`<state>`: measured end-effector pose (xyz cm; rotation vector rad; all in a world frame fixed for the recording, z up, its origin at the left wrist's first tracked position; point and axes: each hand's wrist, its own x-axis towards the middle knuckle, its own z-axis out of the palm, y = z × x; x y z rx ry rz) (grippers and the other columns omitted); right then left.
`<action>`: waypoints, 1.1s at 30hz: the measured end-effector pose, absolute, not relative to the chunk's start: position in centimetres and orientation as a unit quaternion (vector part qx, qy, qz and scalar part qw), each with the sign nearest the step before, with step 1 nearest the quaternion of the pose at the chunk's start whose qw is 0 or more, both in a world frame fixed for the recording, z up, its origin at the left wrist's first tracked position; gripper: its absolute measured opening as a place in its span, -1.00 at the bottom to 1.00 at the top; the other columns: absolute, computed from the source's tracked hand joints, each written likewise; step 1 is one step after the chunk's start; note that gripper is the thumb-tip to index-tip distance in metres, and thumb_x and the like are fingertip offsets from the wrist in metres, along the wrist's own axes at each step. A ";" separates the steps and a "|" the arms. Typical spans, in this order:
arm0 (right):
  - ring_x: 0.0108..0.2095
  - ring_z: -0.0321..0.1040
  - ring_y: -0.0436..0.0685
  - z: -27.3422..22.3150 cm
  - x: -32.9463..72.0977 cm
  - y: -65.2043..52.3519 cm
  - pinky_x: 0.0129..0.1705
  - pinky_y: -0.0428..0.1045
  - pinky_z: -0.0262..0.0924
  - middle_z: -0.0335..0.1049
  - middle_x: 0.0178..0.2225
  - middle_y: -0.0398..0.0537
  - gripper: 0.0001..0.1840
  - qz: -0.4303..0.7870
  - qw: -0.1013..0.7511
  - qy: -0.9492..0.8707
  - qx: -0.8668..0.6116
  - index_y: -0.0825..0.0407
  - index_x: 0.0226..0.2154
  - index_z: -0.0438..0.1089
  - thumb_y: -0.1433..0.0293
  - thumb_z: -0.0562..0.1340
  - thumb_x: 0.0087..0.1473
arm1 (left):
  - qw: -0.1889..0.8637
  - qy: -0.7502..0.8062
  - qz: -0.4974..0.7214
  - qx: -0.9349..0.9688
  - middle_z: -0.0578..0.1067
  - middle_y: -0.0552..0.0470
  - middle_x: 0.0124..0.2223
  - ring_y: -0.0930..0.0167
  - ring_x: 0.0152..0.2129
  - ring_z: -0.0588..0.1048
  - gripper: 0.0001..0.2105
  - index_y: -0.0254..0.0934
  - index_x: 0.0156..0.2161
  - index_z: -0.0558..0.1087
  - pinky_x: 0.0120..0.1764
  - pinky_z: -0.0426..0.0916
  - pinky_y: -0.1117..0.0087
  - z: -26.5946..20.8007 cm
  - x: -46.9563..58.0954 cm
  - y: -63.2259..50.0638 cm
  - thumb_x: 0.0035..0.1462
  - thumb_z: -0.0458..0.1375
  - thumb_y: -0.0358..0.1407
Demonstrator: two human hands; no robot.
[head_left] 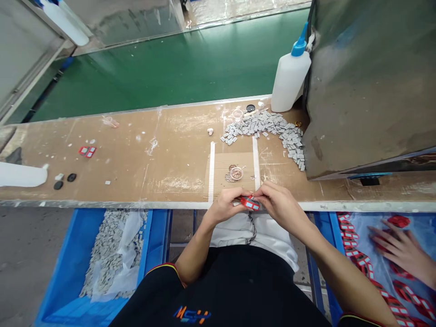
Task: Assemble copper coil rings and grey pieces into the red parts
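Note:
My left hand (227, 204) is closed around a small red plastic part with pale grey-blue panels (251, 203), at the bench's front edge. My right hand (277, 203) pinches at the upper right edge of that part; whatever lies between its fingertips is too small to make out. Just beyond the hands stands a small round clear dish (236, 172) with copper-coloured bits in it, on a cardboard patch (221, 163) between two white tape strips. Farther off, a pile of small grey rectangular pieces (269, 123) spreads in a curve to the right.
A white squeeze bottle (291, 81) stands beside a metal housing (368, 91). Behind the bench runs a green belt (177, 63). Another red part (87, 151) lies left. Blue bins flank me: grey pieces (109, 254) left, red parts (361, 259) right, where another person's hand (402, 250) reaches in.

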<state>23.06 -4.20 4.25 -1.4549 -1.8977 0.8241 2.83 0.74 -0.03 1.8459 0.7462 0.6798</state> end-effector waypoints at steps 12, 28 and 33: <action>-0.44 0.28 0.04 4.6 21.1 -7.1 -0.40 -0.07 0.20 0.26 -0.38 -0.11 -0.82 0.307 0.334 -0.676 -0.581 0.01 -0.29 0.41 0.40 0.12 0.32 | 0.435 0.302 0.282 0.800 0.65 -0.06 -0.26 0.36 -0.34 0.62 -0.77 -0.29 -0.18 0.50 -0.23 0.51 0.40 0.6 2.8 0.2 0.25 0.25 -0.14; -0.22 0.51 0.14 1.6 18.9 -7.9 -0.16 0.07 0.49 0.52 -0.18 -0.01 -0.64 0.467 0.539 -0.420 -0.560 -0.07 -0.05 0.40 0.13 0.34 0.16 | 0.482 0.211 0.408 0.746 0.61 -0.19 -0.05 0.24 0.03 0.53 -0.69 -0.29 -0.08 0.51 0.05 0.48 0.19 0.2 2.8 0.8 0.15 0.35 -0.17; -0.25 0.50 0.16 1.9 19.0 -7.7 -0.21 0.08 0.50 0.48 -0.17 0.01 -0.69 0.373 0.509 -0.506 -0.588 -0.08 0.00 0.43 0.25 0.30 0.20 | 0.541 0.243 0.404 0.696 0.61 -0.18 -0.11 0.31 -0.11 0.59 -0.85 -0.32 -0.17 0.54 -0.11 0.52 0.31 0.4 2.6 0.6 0.28 0.21 -0.26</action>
